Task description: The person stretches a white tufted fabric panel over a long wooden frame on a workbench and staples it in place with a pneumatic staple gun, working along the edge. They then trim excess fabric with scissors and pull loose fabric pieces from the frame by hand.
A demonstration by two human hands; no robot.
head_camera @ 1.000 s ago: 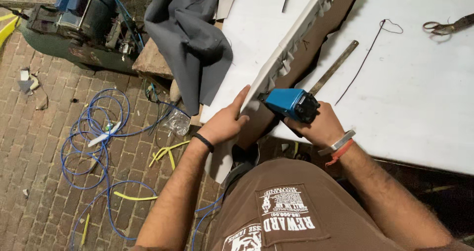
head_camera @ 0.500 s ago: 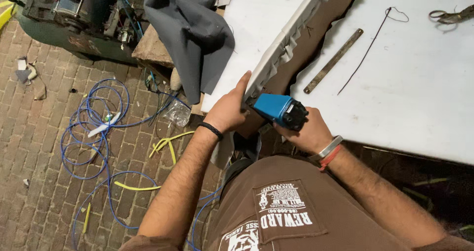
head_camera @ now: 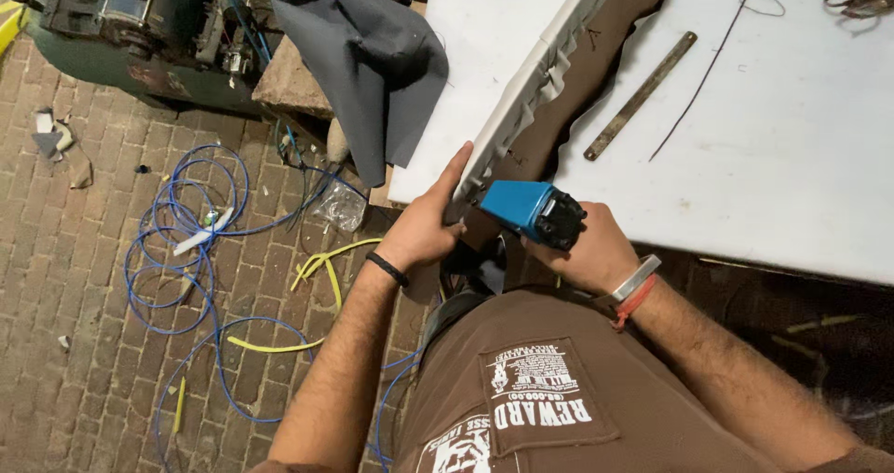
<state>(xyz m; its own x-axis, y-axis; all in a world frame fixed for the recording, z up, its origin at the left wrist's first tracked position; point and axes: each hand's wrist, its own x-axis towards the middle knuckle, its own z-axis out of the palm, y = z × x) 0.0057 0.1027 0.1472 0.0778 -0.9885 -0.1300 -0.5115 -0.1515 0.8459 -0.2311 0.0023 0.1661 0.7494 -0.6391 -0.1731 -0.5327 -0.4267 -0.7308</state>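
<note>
Head camera, looking down: both forearms reach forward from the brown shirt. The right hand is clenched around a blue power tool, its nose set against the near end of a white upholstered panel; the fingers are mostly hidden, so the exact grip is unclear. The left hand lies flat and open, fingers extended, pressing the panel's near edge. Farther off, a metal ruler lies on the white table.
</note>
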